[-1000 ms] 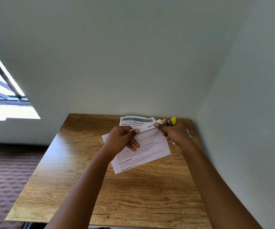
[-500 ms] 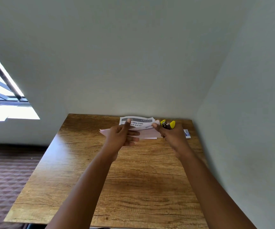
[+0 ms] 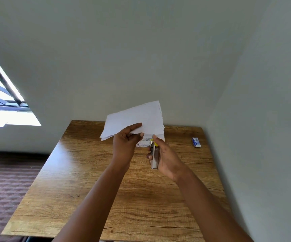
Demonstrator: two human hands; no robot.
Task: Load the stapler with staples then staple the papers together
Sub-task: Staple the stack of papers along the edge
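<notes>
Papers (image 3: 137, 119) lifted, blank side up; left fingers (image 3: 132, 127) pinch edge, right fingers (image 3: 157, 138) wrap stapler (image 3: 154, 156).

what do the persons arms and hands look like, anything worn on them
Both forearms are bare up to the bottom edge of the picture: no sleeves show. The left hand and right hand have no gloves, and no watch, bracelet or ring is visible on the sides that face the camera. Fingernails look short and plain, though they are small in this view. No markings show on either arm.
</notes>
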